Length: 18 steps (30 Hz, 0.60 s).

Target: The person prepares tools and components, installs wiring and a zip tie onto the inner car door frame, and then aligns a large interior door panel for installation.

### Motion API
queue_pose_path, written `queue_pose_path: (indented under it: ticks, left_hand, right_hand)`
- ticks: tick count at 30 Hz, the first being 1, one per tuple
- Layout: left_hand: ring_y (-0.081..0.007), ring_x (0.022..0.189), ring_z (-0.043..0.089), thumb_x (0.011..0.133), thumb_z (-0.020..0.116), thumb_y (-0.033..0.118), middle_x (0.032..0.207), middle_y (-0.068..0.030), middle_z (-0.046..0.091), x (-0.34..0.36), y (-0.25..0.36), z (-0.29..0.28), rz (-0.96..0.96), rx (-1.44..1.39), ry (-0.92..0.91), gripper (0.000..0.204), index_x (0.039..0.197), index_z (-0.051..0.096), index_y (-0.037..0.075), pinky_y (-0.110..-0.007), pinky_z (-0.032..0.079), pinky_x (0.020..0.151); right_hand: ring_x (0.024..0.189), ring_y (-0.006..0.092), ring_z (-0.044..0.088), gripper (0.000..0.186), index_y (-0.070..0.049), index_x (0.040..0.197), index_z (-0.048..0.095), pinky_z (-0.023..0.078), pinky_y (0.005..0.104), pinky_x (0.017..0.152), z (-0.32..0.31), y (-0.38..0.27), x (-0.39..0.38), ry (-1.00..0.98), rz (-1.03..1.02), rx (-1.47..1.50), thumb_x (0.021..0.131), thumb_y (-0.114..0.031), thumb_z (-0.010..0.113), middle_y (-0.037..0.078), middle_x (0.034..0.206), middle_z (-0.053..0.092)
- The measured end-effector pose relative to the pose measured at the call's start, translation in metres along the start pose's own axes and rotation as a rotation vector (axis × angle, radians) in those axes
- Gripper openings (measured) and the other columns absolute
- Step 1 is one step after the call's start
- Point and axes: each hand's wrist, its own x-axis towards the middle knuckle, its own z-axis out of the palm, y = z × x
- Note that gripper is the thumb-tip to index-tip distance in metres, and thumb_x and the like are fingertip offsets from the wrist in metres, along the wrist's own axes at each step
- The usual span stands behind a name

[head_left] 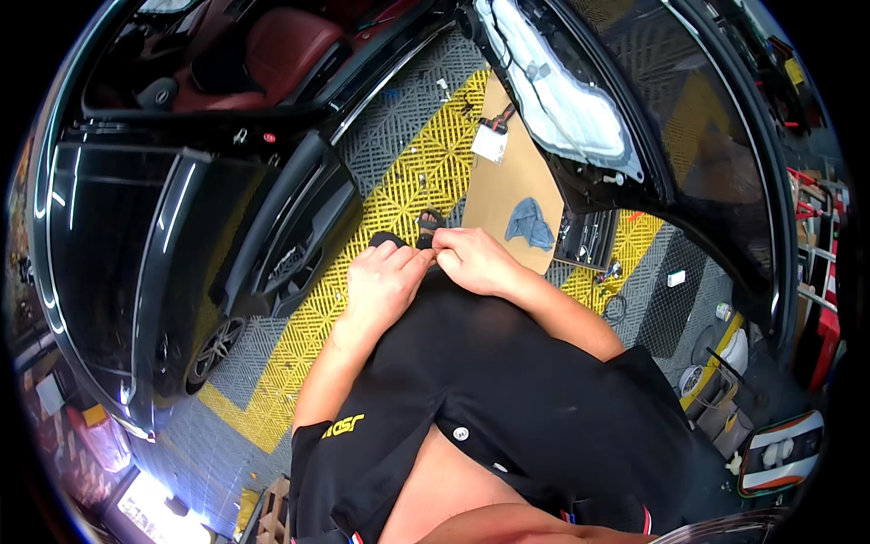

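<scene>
Far left of your fingers [399,257] stands a black car [109,263]; the steering wheel [156,94], up and left of them, carries an emblem too small to read. The spoked wheel [216,354] sits low and left. Nearer, still left, is a black door panel [308,227], its inner side facing you. Below and left of your fingers, yellow lettering is printed on your black shirt [517,354].

Your left hand [376,286] is curled, its fingers bent inward to meet those of the right hand [478,263] above the middle of the shirt. The fingers of both are drawn in, with little gap, at the shirt's far edge; you can't tell from here whether they pinch the cloth or something small. A black sandal [429,220] shows just beyond where they meet.

Up and right of the fingers, a white paper [489,143] lies on a cardboard sheet [507,186]; its dark marks can't be made out. Nearer on the sheet is a crumpled blue cloth [530,227], then a dark tray [580,238] of small items to the right. Above those is an open car door [566,100] with a whitish lining.
</scene>
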Motion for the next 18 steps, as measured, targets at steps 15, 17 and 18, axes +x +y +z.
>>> queue_pose_path:
  ticks: [15,17,18]
  left_hand:
    - [-0.0172,0.067,0.067,0.080,0.078,0.017,0.077,0.0018,0.069,0.322,-0.227,0.069,0.388,-0.412,-0.216,0.013,0.093,0.076,0.015,-0.032,0.053,0.059]
    - [-0.0164,0.068,0.068,0.081,0.076,0.019,0.077,0.0023,0.069,0.348,-0.260,0.091,0.389,-0.469,-0.255,0.010,0.091,0.075,0.015,-0.032,0.053,0.060]
    - [-0.0162,0.069,0.068,0.081,0.076,0.019,0.077,0.0027,0.069,0.358,-0.275,0.102,0.394,-0.496,-0.284,0.011,0.091,0.075,0.015,-0.032,0.053,0.060]
  right_hand:
    - [0.085,0.0365,0.069,0.015,0.000,0.100,0.062,0.054,0.0407,0.078,-0.158,0.040,0.199,0.488,0.363,0.333,0.093,-0.013,0.065,0.018,0.091,0.069]
    - [0.082,0.0348,0.069,0.014,0.000,0.099,0.062,0.054,0.0394,0.076,-0.175,0.048,0.234,0.473,0.434,0.385,0.093,-0.013,0.065,0.017,0.089,0.069]
    - [0.080,0.0332,0.068,0.013,0.000,0.096,0.062,0.054,0.0392,0.074,-0.180,0.052,0.250,0.492,0.430,0.356,0.091,-0.012,0.065,0.016,0.087,0.068]
